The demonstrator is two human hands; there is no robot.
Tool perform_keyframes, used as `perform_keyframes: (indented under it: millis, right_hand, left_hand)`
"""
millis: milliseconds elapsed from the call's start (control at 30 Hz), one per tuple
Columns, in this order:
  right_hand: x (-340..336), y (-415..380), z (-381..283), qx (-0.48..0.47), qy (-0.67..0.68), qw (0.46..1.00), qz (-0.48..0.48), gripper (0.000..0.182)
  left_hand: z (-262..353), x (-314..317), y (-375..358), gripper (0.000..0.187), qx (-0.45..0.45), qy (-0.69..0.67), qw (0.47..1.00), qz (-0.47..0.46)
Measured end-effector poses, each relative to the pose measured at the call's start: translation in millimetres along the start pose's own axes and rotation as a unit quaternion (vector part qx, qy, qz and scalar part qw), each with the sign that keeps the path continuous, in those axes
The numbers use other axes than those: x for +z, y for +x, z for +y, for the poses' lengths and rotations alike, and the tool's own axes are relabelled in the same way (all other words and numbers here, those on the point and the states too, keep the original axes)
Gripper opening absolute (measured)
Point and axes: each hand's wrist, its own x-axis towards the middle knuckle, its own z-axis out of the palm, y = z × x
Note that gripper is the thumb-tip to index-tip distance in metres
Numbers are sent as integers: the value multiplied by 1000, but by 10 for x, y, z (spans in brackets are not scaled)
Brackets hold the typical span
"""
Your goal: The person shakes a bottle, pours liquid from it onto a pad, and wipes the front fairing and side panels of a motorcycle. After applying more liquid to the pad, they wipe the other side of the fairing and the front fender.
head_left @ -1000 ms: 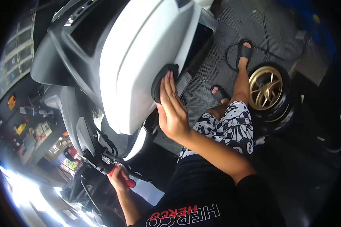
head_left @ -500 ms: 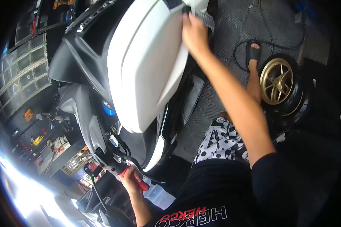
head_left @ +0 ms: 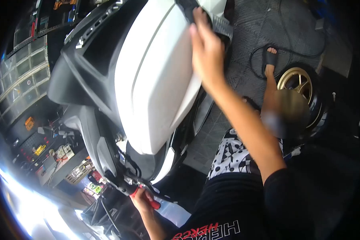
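Observation:
The front of a scooter with a large white body panel [head_left: 164, 92] fills the middle of the view. My left hand [head_left: 143, 200] is wrapped around the red handlebar grip [head_left: 156, 205] at the bottom. My right hand [head_left: 208, 52] reaches to the panel's upper right edge. Its fingers look stretched and apart, with the tips against the black trim [head_left: 187, 9]. I make out nothing held in it, though the fingertips are slightly smeared. A clear ribbed lens-like part [head_left: 222, 28] sits just right of those fingers. Grey fairing [head_left: 82, 76] lies left of the white panel.
A gold spoked wheel with a tyre [head_left: 298, 76] lies on the dark tiled floor [head_left: 248, 24] at right, partly covered by a round blurred patch. A black hose [head_left: 294, 49] curls by my sandalled foot [head_left: 271, 58]. A cluttered workbench [head_left: 62, 160] stands at left.
The handlebar and my left hand have shifted slightly right and down in view. My right hand's fingers have spread farther along the trim. The blurred patch over the wheel is new.

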Motion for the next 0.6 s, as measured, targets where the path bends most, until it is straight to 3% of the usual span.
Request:
perform_keyframes:
  millis: [33, 133, 200, 233, 267, 300, 333, 400, 433, 500, 533, 600]
  right_hand:
    - [-47, -203, -150, -67, 0, 997, -28, 46]
    - [-247, -547, -91, -32, -13, 997, -69, 49]
    - [-305, -241, 202, 131, -61, 986, -78, 43]
    - [-253, -35, 295, 133, -55, 987, -65, 31]
    - [-209, 121, 308, 136, -51, 988, -52, 36]
    - [-221, 115, 54, 205, -58, 974, -74, 40]
    - [-165, -79, 62, 81, -76, 993, -29, 42]
    - [-221, -482, 8, -137, -148, 979, -17, 47]
    - [-200, -531, 57, -128, -149, 980, -18, 47]
    - [-167, -447, 185, -48, -111, 993, 15, 35]
    - [-256, -173, 108, 126, -99, 984, -80, 25]
    - [-307, 572, 14, 279, -146, 931, -183, 39]
  left_hand:
    - [3, 32, 27, 10, 14, -7, 1000, -19]
    - [-44, -56, -23, 12, -7, 9, 1000, -13]
    - [-50, -18, -21, 15, 2, -9, 1000, -3]
    - [-35, -4, -37, 16, 8, -6, 1000, -2]
    - [-21, -25, -57, 16, 5, -6, 1000, 0]
    - [-19, -24, -60, 15, 4, -8, 1000, 4]
    - [-19, 12, -40, 13, 4, -13, 1000, 8]
    - [-8, 73, -74, 12, 9, 4, 1000, 23]
    - [-11, 62, -95, 15, 33, 36, 998, 36]
    - [-4, 71, -94, 19, 55, 73, 994, 51]
    - [-8, 80, -72, 19, 57, 72, 995, 47]
    - [-23, 77, -81, 19, 59, 67, 994, 56]
